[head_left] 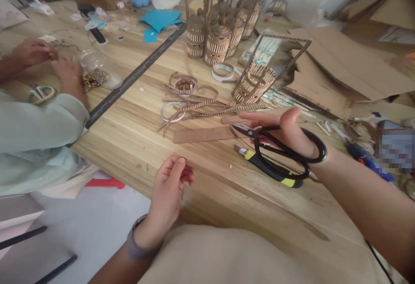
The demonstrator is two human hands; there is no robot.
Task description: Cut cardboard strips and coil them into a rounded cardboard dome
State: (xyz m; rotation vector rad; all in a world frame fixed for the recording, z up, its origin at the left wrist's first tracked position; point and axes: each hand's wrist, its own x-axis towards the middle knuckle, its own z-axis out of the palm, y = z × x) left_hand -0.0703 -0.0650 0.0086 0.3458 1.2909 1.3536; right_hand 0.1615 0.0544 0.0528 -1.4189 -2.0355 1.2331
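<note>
My right hand [285,130] is closed round black-handled scissors [279,145], blades pointing left over the wooden table [136,141]. Under the scissors lies a black and yellow utility knife [269,169]. Just left of the blades rests a flat brown cardboard strip [204,135]. My left hand [168,189] hovers at the table's front edge with fingers curled loosely together; whether anything is in them I cannot make out. Thin corrugated strips [201,109] and tape rings [173,111] lie beyond.
Several small cardboard lantern-like baskets [217,37] stand at the back, one [254,83] nearer. Cardboard sheets [350,68] cover the right. A long black ruler [136,74] crosses the table. Another person's hands [61,63] work at the left beside a clear jar [100,68].
</note>
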